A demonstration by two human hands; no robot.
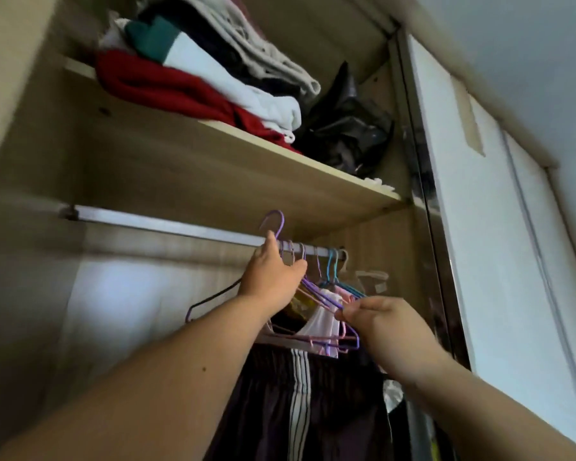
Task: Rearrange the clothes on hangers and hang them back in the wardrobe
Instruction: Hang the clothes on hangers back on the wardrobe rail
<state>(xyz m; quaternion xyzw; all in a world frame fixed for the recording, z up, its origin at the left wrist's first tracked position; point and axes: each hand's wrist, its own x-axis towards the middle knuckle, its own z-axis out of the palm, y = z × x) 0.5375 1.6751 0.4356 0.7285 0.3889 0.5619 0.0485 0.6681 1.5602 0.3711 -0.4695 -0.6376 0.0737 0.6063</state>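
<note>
I look up into the wardrobe at its metal rail (pixel 167 226). My left hand (pixel 271 277) grips a purple hanger (pixel 275 221) by its neck, with the hook raised just above the rail. A dark garment with white stripes (pixel 296 387) hangs below. Several purple, pink and blue hangers (pixel 326 291) are bunched on the right part of the rail. My right hand (pixel 379 322) pinches the lower ends of those hangers. A white garment (pixel 323 319) hangs among them.
The shelf (pixel 280 151) above the rail carries folded red, white, teal and grey clothes (pixel 197 71) and a black plastic bag (pixel 350 128). A white sliding door (pixel 499 261) stands on the right. The rail's left stretch is bare.
</note>
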